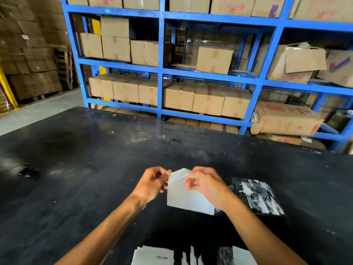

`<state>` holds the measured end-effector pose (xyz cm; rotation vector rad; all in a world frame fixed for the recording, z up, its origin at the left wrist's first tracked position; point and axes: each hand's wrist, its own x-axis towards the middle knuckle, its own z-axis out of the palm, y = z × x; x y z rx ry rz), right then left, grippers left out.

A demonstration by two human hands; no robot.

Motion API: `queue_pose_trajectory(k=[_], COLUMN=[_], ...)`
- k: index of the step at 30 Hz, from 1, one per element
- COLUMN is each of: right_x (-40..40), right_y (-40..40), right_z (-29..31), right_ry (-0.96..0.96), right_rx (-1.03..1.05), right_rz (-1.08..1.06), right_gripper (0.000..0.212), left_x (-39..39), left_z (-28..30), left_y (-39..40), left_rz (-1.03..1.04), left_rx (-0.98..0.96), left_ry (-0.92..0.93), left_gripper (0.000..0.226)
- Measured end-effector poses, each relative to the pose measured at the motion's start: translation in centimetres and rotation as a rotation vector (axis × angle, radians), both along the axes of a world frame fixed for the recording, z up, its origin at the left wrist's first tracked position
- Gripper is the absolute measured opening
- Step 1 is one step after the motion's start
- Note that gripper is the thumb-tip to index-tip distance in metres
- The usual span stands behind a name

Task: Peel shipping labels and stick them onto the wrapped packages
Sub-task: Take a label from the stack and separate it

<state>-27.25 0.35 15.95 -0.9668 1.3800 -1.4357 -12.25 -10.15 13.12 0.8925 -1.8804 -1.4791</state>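
Observation:
A white shipping label (188, 196) hangs in the air above the black table (95, 169), held by both hands. My left hand (151, 184) pinches its upper left corner. My right hand (206, 183) pinches the top edge, where a thin layer curls away from the sheet. A black wrapped package (257, 196) with shiny tape strips lies on the table just right of my right hand. More white labels (152, 256) lie at the near edge. Another dark package with a white label (240, 257) sits at the bottom right, partly cut off.
A small dark object (26, 172) lies at the table's left. Behind the table stands a blue shelf rack (161, 69) filled with cardboard boxes. Stacked cartons (28, 54) stand at the far left on the grey floor.

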Motion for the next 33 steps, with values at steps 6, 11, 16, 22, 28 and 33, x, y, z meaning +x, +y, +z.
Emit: queue_pose_trajectory(k=[6, 11, 16, 22, 28, 33], right_x=[-1.2, -2.4, -3.5, -3.5, -0.5, 2.4], right_y=[0.2, 0.6, 1.6, 3.2, 4.4, 5.4], right_z=[0.4, 1.2, 2.0, -1.1, -5.7, -11.4], right_ry=[-0.369, -0.483, -0.506, 0.260, 0.582, 0.639], right_rx=[-0.150, -0.281, -0.369, 0.183, 0.701, 0.863], right_rz=[-0.128, -0.255, -0.389, -0.126, 0.325, 0.526], right_gripper=[0.019, 0.023, 0.029, 0.016, 0.019, 0.021], left_x=[1.1, 3.2, 4.9, 3.5, 2.5, 1.9], left_z=[-4.9, -7.9, -10.1, -6.9, -4.2, -2.8], left_y=[-3.7, -6.3, -8.0, -6.8, -4.4, -1.7], left_rz=[0.280, 0.361, 0.455, 0.498, 0.285, 0.151], left_rx=[-0.110, -0.106, -0.026, -0.068, 0.048, 0.080], left_ry=[-0.320, -0.478, -0.583, -0.276, 0.108, 0.197], left_gripper=[0.032, 0.028, 0.030, 0.028, 0.026, 0.030])
